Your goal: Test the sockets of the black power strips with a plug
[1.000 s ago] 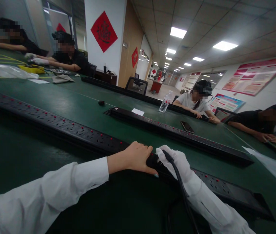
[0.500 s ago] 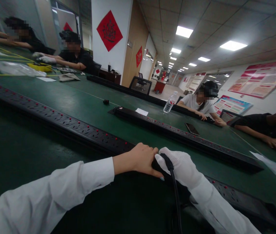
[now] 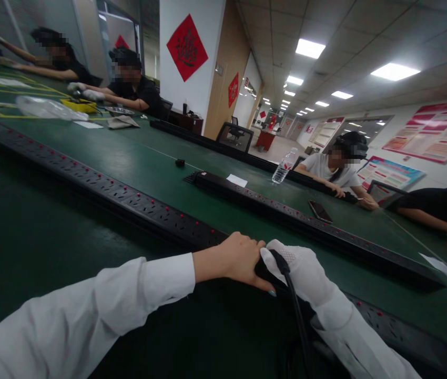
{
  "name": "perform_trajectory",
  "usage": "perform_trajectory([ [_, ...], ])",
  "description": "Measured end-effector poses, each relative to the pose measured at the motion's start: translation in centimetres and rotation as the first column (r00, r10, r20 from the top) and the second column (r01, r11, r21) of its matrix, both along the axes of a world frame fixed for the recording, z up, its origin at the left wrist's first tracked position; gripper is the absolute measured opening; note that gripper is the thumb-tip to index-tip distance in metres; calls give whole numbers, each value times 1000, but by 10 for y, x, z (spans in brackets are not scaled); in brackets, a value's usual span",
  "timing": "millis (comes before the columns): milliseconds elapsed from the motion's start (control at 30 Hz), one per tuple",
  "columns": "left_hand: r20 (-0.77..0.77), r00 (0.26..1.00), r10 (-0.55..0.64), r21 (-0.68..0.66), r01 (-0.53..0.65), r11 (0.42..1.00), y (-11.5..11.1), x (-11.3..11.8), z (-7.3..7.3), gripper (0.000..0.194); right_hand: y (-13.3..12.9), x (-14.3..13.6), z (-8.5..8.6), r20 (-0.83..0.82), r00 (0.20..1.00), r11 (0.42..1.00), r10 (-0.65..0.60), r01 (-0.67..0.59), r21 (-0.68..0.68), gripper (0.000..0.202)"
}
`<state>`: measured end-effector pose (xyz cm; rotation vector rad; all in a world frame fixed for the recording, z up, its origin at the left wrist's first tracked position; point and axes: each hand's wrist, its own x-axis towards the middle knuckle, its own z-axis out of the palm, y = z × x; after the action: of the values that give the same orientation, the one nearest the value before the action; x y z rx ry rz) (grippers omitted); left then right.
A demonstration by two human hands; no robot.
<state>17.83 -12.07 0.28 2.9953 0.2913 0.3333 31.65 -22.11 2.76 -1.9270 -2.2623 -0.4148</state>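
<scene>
A long black power strip (image 3: 109, 184) with red dots along its sockets runs slantwise across the green table. My bare left hand (image 3: 243, 258) wraps over this strip, its thumb on the near side and the other fingers over the far edge. Right beside it, my right hand (image 3: 296, 268), in a white dotted glove, is closed around a black plug (image 3: 281, 260). From that plug a black cable (image 3: 299, 321) hangs toward me. The plug's front end and the sockets under both hands are hidden, so I cannot tell whether it sits in one.
Beyond lies a second black power strip (image 3: 286, 210), with a white paper slip (image 3: 236, 180), a phone (image 3: 320, 211) and a water bottle (image 3: 284, 167) close by. A small black block (image 3: 180, 163) sits farther left. Several people work around the table.
The whole view has shifted slightly, so things appear a little farther right. Both hands keep their hold at the same spot on the strip.
</scene>
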Motion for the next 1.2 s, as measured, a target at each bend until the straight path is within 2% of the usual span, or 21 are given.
perform_trajectory([
  [133, 17, 1000, -6, -2, 6, 1000, 1, 0, -1, 81, 3, -13, -6, 123, 990, 996, -66, 58, 67, 32],
  [300, -26, 1000, 15, 4, -15, 1000, 2, 2, -4, 77, -1, -23, -17, 209, 959, 952, -191, 128, 279, 33],
  [567, -33, 999, 35, 0, -35, 999, 1, 3, -5, 76, -9, -18, -25, 178, 956, 957, -232, 192, 217, 35],
  [1200, -57, 997, 42, 3, -42, 999, -2, 2, -2, 65, -14, -17, -24, 117, 976, 966, -185, 159, 204, 32],
])
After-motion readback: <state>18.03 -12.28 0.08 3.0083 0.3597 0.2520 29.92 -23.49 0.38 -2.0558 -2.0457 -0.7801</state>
